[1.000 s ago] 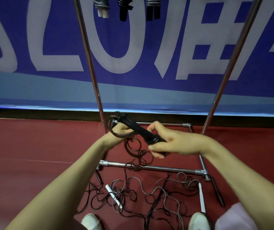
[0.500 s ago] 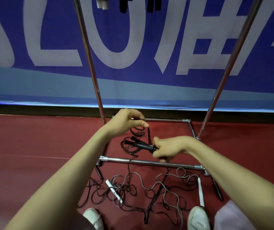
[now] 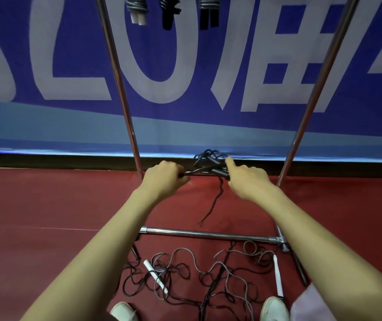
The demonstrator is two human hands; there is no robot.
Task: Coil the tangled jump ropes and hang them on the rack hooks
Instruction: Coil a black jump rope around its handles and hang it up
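The black jump rope [image 3: 211,162], bunched into a coil, is held up between both hands, a twisted tail dangling. The left hand [image 3: 163,176] clenches its cord; the right hand [image 3: 243,178] grips the handles. Coiling looks nearly finished. Next, the tail needs securing before lifting to the rack [image 3: 125,100], beside the hung ropes [image 3: 169,10]. A grey rope [image 3: 185,269] lies tangled below.

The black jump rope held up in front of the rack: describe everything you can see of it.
The black jump rope is a thin dark cord, rubbery-looking, bunched into loose loops around black handles and held up between the rack uprights. The left grip pinches strands drawn taut; the right grip holds the bundle at a handle. A twisted doubled tail hangs down, ending near the rack's lower bar; whether it touches the floor is unclear.
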